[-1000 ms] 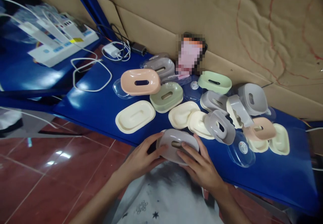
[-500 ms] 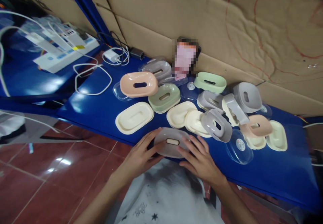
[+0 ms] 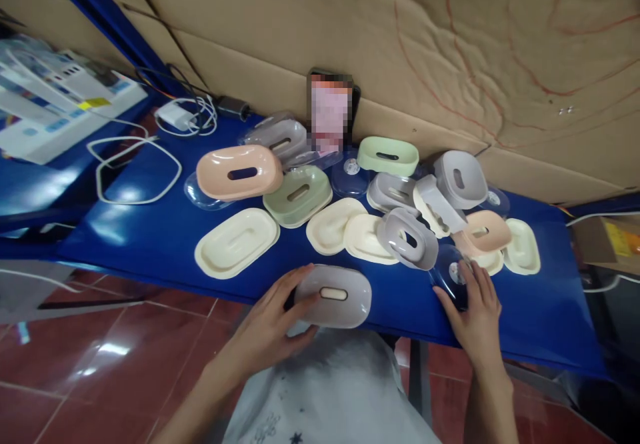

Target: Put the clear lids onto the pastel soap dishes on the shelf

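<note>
Right hand (image 3: 475, 314) has left the grey soap dish (image 3: 334, 295); its spread fingers (image 3: 465, 283) touch a clear lid (image 3: 453, 277). Left hand (image 3: 267, 327) fingers curl around the dish.

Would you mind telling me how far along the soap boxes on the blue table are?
One grey soap box with its slotted insert fitted sits in the left hand. The right hand rests on a clear lid. Cream trays, coloured inserts and other lids lie loose.
</note>
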Available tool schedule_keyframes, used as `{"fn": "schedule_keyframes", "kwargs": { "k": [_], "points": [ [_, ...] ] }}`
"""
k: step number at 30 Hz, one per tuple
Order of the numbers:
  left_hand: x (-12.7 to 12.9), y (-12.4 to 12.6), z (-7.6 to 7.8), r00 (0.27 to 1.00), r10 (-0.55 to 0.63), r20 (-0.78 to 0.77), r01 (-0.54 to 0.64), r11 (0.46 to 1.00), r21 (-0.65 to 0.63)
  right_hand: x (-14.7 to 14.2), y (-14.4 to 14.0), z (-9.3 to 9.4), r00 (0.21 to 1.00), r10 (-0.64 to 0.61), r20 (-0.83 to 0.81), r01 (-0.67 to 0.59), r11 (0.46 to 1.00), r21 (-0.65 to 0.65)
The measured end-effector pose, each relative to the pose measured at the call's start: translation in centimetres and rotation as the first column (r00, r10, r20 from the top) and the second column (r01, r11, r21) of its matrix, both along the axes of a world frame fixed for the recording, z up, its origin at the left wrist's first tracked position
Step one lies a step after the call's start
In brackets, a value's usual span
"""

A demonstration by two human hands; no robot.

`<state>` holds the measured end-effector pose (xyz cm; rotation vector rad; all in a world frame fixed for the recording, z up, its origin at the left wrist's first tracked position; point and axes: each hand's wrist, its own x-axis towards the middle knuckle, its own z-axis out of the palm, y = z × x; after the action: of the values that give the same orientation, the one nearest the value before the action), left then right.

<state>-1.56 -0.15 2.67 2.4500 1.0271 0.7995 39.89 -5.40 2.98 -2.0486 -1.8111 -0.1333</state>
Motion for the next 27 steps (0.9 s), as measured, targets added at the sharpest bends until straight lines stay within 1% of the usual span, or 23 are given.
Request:
{"fn": "schedule_keyframes", "kwargs": {
  "k": [2,4,6,7,9,11,14,17,19,21,23,25,26,27],
  "points": [
    [1.1,-0.1,0.0,0.999,-0.04,0.008,0.04,0.999,-0.009,0.2,-1.9,0.3,0.996,0.032,-0.078,-0.031,0.999,0.018],
    [2.3,-0.1,-0.3,0.997,-0.064,0.03,0.066,0.997,-0.042,-0.8,-3.4,0.7,0.982,0.113,-0.154,-0.109,0.993,0.034],
    [3.5,0.0,-0.6,0.996,-0.071,0.058,0.076,0.993,-0.091,-2.8,-4.2,1.0,0.944,0.255,-0.209,-0.253,0.967,0.037],
    [4.0,0.0,-0.8,0.995,-0.07,0.076,0.078,0.99,-0.115,-3.9,-4.3,1.0,0.914,0.339,-0.221,-0.341,0.94,0.033],
    [4.6,0.3,-1.1,0.991,-0.079,0.11,0.096,0.982,-0.16,-6.2,-3.7,0.9,0.849,0.484,-0.211,-0.494,0.87,0.01],
    [4.9,0.5,-1.2,0.986,-0.102,0.134,0.126,0.974,-0.188,-8.0,-2.6,0.7,0.798,0.579,-0.168,-0.59,0.807,-0.02],
    [4.9,0.8,-1.3,0.984,-0.111,0.139,0.139,0.967,-0.211,-9.3,-0.7,0.8,0.741,0.659,-0.129,-0.669,0.741,-0.063],
    [4.8,0.9,-1.3,0.99,-0.059,0.126,0.09,0.963,-0.254,-9.6,0.6,1.1,0.71,0.691,-0.134,-0.704,0.703,-0.1],
    [4.9,0.9,-1.1,0.992,-0.029,0.12,0.063,0.956,-0.285,-9.6,1.2,1.3,0.706,0.695,-0.135,-0.708,0.698,-0.111],
    [5.1,0.8,-0.9,0.993,-0.017,0.115,0.051,0.953,-0.299,-9.5,1.5,1.2,0.721,0.68,-0.132,-0.692,0.711,-0.125],
    [5.0,0.7,-0.5,0.994,-0.025,0.102,0.053,0.958,-0.281,-9.2,1.2,1.0,0.743,0.658,-0.12,-0.669,0.729,-0.142],
    [4.1,0.6,0.1,0.997,-0.025,0.078,0.04,0.979,-0.198,-8.4,0.1,0.5,0.758,0.645,-0.096,-0.652,0.745,-0.144],
    [3.2,0.6,0.3,0.998,0.013,0.058,-0.006,0.991,-0.131,-7.8,-0.7,0.3,0.768,0.636,-0.079,-0.64,0.757,-0.133],
    [2.0,0.7,0.6,0.996,0.083,0.037,-0.082,0.995,-0.051,-6.9,-1.8,-0.1,0.782,0.62,-0.061,-0.622,0.774,-0.115]
  ]
}}
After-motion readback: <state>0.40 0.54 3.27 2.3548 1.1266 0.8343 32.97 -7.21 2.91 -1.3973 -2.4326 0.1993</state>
